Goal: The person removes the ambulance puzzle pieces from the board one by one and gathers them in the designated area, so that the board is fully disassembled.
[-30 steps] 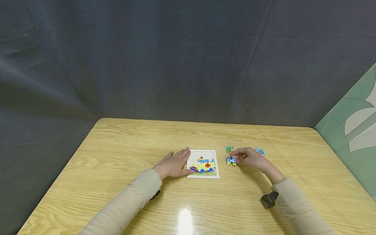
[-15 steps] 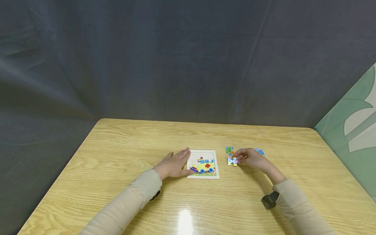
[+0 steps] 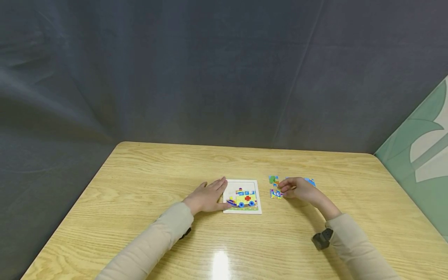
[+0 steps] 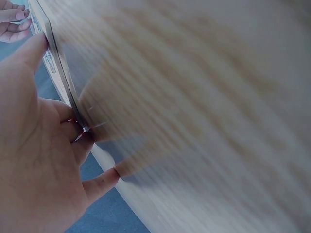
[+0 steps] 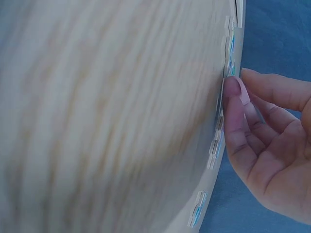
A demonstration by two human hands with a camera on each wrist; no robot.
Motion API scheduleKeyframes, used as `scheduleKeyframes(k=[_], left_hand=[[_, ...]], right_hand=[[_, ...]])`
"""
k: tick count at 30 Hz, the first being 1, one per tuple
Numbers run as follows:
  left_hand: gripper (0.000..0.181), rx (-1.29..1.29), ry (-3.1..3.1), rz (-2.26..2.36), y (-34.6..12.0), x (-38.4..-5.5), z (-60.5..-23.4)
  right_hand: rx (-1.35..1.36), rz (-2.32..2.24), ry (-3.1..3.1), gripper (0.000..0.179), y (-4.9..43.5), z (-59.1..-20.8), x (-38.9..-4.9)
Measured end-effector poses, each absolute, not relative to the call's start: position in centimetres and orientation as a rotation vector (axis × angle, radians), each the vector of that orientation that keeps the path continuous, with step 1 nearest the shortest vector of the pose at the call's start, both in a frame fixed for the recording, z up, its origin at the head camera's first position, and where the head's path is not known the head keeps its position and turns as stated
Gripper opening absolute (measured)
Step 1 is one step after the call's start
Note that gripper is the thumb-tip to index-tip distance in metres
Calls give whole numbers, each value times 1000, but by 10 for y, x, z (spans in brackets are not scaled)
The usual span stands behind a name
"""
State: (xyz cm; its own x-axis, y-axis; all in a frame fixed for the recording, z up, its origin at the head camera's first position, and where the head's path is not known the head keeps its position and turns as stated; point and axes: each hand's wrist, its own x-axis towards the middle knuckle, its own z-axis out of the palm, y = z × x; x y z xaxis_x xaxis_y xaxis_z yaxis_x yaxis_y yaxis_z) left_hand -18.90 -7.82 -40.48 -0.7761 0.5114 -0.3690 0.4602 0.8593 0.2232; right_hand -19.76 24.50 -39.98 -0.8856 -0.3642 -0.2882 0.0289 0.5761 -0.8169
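Note:
In the head view, my left hand rests at the left side of a white puzzle frame, fingers stretched over its upper left corner and thumb over its lower left. A partly filled picture of a yellow ambulance lies inside that frame. Right of it, my right hand has its fingertips at the right edge of a jigsaw piece with eyes, which lies flat on the table. In the right wrist view, a gap shows between thumb and fingers, with nothing visibly pinched; the fingertips touch the tabletop.
A green tree jigsaw piece lies above the eyed piece. A blue piece lies beyond my right hand, and another is mostly hidden behind its fingers. The wooden table ends at a dark curtain.
The eyed piece, tilted up at my right fingertips earlier, now lies flat on the table. My right fingers have eased slightly off it. My left hand stays in place on the frame.

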Motion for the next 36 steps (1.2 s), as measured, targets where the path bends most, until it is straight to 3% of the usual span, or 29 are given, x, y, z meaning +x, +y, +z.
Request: scheduleKeyframes(k=[26,36], left_hand=[[83,717,2617,152,-79,-191,-408],[84,694,2620,154,-77,-191,-407]], right_hand=[[-421,-1207,2485,29,186,-385,-205],[-449,-1209,2418,25,159,-398,-206]])
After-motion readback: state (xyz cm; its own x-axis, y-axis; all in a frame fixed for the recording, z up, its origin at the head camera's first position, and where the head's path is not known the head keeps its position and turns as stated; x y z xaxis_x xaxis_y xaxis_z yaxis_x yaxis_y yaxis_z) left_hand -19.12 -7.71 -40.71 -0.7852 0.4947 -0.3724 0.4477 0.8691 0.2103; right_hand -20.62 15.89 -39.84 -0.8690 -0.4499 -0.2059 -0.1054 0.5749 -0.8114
